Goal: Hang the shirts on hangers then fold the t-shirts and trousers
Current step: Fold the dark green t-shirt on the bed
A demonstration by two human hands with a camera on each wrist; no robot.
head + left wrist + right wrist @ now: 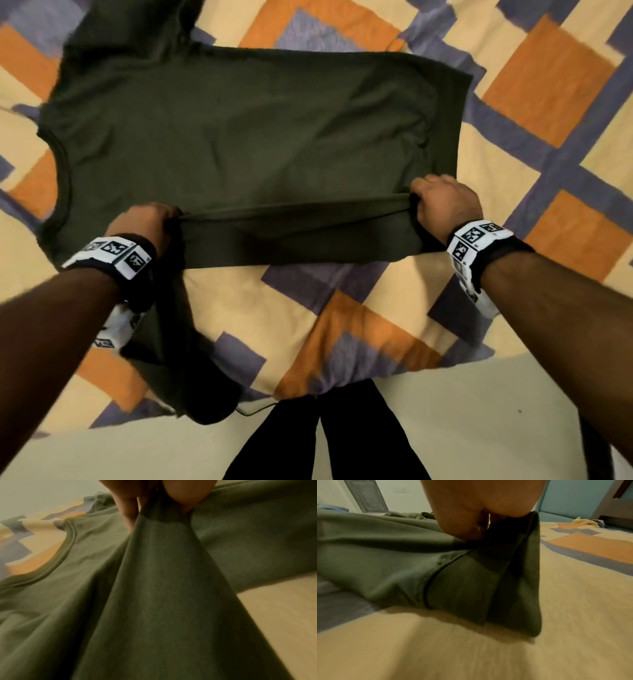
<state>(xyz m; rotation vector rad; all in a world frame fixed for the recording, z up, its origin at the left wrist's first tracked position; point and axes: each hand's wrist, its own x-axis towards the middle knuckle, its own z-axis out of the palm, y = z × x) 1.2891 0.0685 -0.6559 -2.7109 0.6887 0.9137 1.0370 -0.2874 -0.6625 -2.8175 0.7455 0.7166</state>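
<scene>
An olive green t-shirt point(246, 137) lies spread on the patchwork bedspread point(534, 78), its collar point(60, 178) at the left and its hem at the right. My left hand point(150, 219) pinches the near edge by the shoulder, and my right hand point(442, 202) pinches the near edge by the hem. Between them the near side is lifted in a taut fold. The left wrist view shows the t-shirt point(154, 601) hanging from my left hand point(150, 500). In the right wrist view my right hand point(476, 513) grips the bunched hem of the t-shirt point(453, 581).
The bedspread has orange, purple and cream blocks and ends at a near edge point(308, 387) with pale floor point(462, 428) below. One sleeve point(178, 370) of the t-shirt hangs over that edge. My dark trouser legs point(325, 438) stand at the bottom. More cloth point(583, 521) lies far back on the bed.
</scene>
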